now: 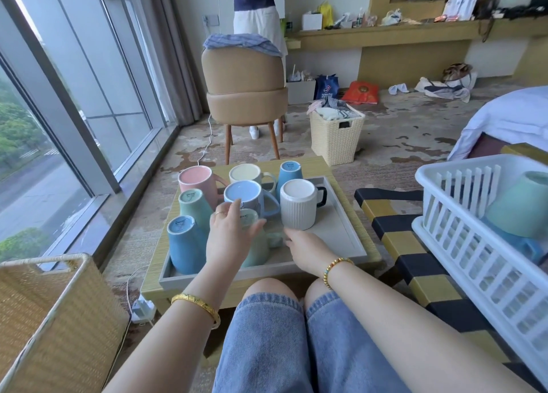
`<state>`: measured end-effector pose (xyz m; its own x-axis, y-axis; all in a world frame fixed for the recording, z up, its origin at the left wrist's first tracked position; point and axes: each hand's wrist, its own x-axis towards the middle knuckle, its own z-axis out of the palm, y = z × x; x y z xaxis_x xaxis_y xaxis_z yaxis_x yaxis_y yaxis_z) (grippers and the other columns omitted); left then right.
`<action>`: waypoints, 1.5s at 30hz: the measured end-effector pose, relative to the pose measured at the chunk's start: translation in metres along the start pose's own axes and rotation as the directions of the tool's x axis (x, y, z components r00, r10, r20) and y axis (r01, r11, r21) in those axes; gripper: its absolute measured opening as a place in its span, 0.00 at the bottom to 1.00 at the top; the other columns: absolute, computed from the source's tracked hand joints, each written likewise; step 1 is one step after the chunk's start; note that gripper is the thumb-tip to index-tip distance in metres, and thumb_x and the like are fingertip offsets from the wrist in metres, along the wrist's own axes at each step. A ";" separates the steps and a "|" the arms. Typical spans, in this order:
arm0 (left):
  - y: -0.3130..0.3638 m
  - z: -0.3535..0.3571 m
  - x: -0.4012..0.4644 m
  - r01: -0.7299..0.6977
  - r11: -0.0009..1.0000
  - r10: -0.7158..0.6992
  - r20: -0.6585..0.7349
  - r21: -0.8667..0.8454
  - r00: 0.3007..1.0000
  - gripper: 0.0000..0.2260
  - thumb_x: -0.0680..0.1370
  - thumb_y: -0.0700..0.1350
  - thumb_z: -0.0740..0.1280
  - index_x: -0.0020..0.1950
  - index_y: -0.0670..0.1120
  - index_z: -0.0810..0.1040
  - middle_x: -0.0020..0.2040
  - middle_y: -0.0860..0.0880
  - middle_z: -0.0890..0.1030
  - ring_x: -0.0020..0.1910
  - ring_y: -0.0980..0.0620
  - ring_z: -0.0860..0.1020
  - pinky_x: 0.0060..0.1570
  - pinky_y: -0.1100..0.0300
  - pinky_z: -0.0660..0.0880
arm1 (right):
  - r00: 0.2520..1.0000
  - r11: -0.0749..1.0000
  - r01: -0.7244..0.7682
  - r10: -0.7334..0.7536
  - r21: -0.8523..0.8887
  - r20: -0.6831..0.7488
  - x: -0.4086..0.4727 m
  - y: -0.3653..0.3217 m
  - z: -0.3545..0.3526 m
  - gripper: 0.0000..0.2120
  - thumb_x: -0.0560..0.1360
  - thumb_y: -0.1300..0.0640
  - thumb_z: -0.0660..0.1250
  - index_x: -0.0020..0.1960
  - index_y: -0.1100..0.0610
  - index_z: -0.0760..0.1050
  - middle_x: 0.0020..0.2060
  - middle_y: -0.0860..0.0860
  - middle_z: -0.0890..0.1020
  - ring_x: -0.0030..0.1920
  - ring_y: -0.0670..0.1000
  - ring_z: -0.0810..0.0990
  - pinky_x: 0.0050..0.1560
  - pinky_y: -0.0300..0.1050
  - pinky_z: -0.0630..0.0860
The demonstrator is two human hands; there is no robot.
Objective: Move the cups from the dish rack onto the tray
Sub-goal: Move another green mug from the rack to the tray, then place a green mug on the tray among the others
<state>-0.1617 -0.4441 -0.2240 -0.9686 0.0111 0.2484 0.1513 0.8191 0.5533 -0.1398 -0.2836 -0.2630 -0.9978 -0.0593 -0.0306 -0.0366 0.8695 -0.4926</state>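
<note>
On the grey tray, which sits on a low wooden surface, 8 cups stand upside down. Left hand rests over the pale green cup at the tray's near edge, fingers loosely curved around its base. Right hand is just right of that cup, fingers toward its handle; grip cannot be told. White ribbed cup stands behind. Well right of the tray, the white dish rack holds a green cup above a blue one.
</note>
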 end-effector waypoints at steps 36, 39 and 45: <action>0.322 0.161 -0.080 -0.635 0.756 0.648 0.316 -0.158 0.693 0.17 0.79 0.39 0.56 0.68 0.42 0.67 0.65 0.45 0.72 0.66 0.46 0.68 0.74 0.53 0.49 | 0.492 0.813 -0.403 0.580 0.421 -0.649 -0.104 0.241 -0.213 0.36 0.75 0.56 0.67 0.75 0.61 0.51 0.72 0.61 0.61 0.72 0.59 0.59 0.69 0.51 0.61; 0.322 0.164 -0.083 -0.622 0.764 0.643 0.283 -0.174 0.711 0.18 0.78 0.36 0.56 0.68 0.43 0.66 0.64 0.44 0.72 0.65 0.44 0.67 0.70 0.53 0.59 | 0.464 0.785 -0.432 0.616 0.445 -0.636 -0.100 0.246 -0.208 0.39 0.71 0.54 0.71 0.74 0.62 0.53 0.69 0.62 0.65 0.69 0.62 0.63 0.65 0.54 0.64; 0.318 0.166 -0.083 -0.591 0.779 0.627 0.236 -0.211 0.742 0.20 0.77 0.36 0.56 0.70 0.42 0.65 0.67 0.43 0.70 0.67 0.45 0.65 0.71 0.54 0.59 | 0.495 0.765 -0.461 0.643 0.450 -0.584 -0.099 0.250 -0.207 0.36 0.69 0.51 0.72 0.70 0.60 0.59 0.66 0.58 0.66 0.66 0.62 0.65 0.61 0.52 0.65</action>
<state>-0.0659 -0.0891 -0.2006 -0.6708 0.6573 0.3436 0.7316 0.5103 0.4521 -0.0618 0.0407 -0.2032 -0.5501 0.8163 0.1764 0.4574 0.4713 -0.7541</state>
